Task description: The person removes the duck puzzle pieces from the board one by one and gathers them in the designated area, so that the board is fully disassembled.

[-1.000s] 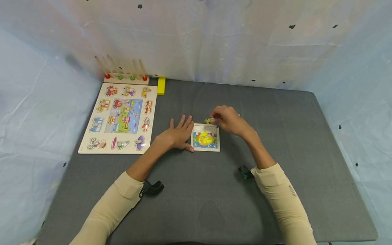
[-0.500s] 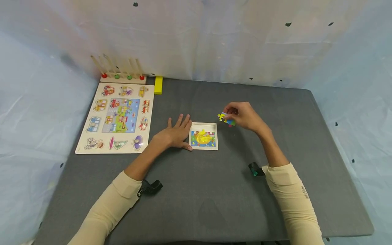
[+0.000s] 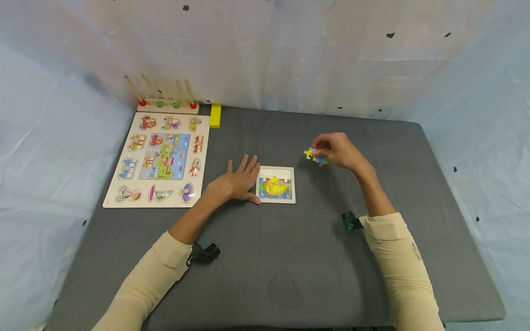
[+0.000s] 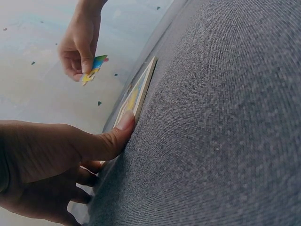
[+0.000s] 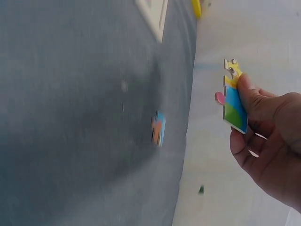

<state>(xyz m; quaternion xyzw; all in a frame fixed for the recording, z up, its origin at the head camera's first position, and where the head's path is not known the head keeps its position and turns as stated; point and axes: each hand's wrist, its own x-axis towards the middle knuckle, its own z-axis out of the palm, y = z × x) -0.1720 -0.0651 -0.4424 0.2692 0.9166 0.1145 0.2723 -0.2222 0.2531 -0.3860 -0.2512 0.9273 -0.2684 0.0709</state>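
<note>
In the head view a small wooden puzzle tray [image 3: 276,173] lies mid-table. Its lower part carries fitted pieces showing a yellow figure; its top strip is bare wood. My left hand [image 3: 233,185] lies with spread fingers along the tray's left side, and its thumb [image 4: 126,121] touches the tray edge in the left wrist view. Up and right of the tray, my right hand [image 3: 337,149] pinches a jigsaw piece [image 5: 235,106] between thumb and fingers, held above the table. That piece is yellow, blue and green with a pink knob. Another jigsaw piece [image 5: 158,128] lies on the table in the right wrist view.
A large peg puzzle board [image 3: 165,205] with vehicle and toy pictures lies left of my left hand. Behind it stands a wooden rack [image 3: 165,109] with upright rods and red and green beads. A yellow block [image 3: 215,116] sits beside the rack, near the hanging sheet.
My right hand, holding the jigsaw piece, has moved from the tray's top edge up and to the right. The left hand has stayed by the tray.
</note>
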